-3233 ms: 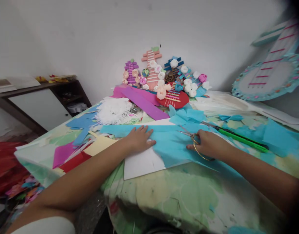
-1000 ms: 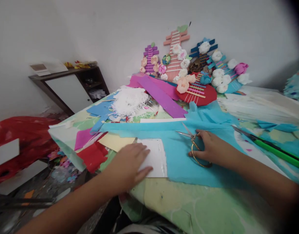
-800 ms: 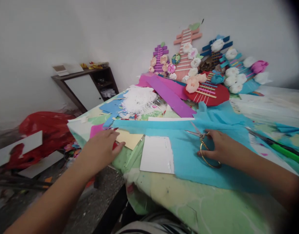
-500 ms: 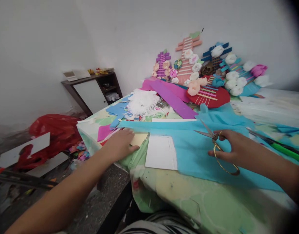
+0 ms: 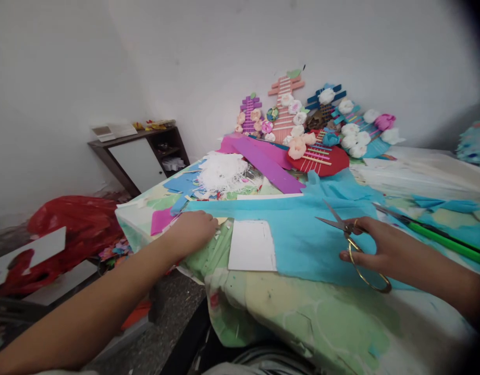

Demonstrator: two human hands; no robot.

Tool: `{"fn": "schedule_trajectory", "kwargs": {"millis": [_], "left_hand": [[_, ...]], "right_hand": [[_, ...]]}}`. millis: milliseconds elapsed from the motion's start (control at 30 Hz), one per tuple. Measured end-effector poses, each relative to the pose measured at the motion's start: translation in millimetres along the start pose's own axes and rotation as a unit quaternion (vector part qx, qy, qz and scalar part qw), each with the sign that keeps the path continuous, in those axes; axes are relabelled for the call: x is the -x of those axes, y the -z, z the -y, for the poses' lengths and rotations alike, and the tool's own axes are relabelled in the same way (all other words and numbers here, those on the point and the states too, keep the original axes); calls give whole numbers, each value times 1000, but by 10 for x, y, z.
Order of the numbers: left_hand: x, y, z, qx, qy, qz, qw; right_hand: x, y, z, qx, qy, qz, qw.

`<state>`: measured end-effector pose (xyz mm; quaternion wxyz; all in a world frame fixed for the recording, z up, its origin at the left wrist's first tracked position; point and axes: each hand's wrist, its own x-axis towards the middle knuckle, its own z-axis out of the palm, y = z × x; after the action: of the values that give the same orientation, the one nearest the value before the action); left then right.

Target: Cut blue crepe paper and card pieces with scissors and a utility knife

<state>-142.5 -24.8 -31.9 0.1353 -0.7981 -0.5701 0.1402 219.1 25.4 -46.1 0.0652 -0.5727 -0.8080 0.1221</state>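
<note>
My left hand (image 5: 195,229) is closed over a pale yellow card (image 5: 222,221) at the table's left side; only a small part of the card shows past the fingers. My right hand (image 5: 367,242) holds gold-handled scissors (image 5: 347,229), fingers in the loops and blades apart. Beneath the scissors a wide sheet of blue crepe paper (image 5: 302,250) lies spread out, with a narrow strip reaching left past my left hand. A white card (image 5: 251,246) with one curved edge rests between my hands, against the blue paper.
Green-handled scissors (image 5: 443,237) lie at the right. White shreds (image 5: 224,172) and a purple strip (image 5: 269,164) are further back. Flower-decorated guitar shapes (image 5: 284,114) lean on the wall. A red bag (image 5: 77,221) and a cabinet (image 5: 136,161) are at the left.
My left hand has drawn its thumb and fingers together, covering most of the yellow card. My right hand still holds the scissors with blades apart. The view has shifted slightly to the right.
</note>
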Motion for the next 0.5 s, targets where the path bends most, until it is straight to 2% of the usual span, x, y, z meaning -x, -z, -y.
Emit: {"fn": "schedule_trajectory", "kwargs": {"millis": [67,100,167,200,233,267,333,400,500], "left_hand": [[106,55,11,-28,21,-97,995],[176,89,4,-38,31,-178,983],[309,170,-65,-30,45,-363,930],[354,213,-134,-10,43,-442,896],[372,253,-224,15,30,-495,868],[358,282,-332,29,-20,-512,858],[234,291,-572,67,-150,-489,857],[28,218,-791,78,-238,-500,829],[-244,16,-986,80,-233,-439,864]], "right_hand": [[-17,15,-18,22,4,-16,1000],[-27,24,-35,36,1,-27,999],[-43,42,-71,58,-16,-61,996],[-48,52,-86,63,-26,-79,995],[-50,61,-98,64,-36,-94,993],[-51,72,-107,61,-45,-104,992],[-49,101,-136,61,-61,-111,990],[-44,139,-217,84,-89,-104,987],[-24,192,-515,139,-124,-82,979]]}}
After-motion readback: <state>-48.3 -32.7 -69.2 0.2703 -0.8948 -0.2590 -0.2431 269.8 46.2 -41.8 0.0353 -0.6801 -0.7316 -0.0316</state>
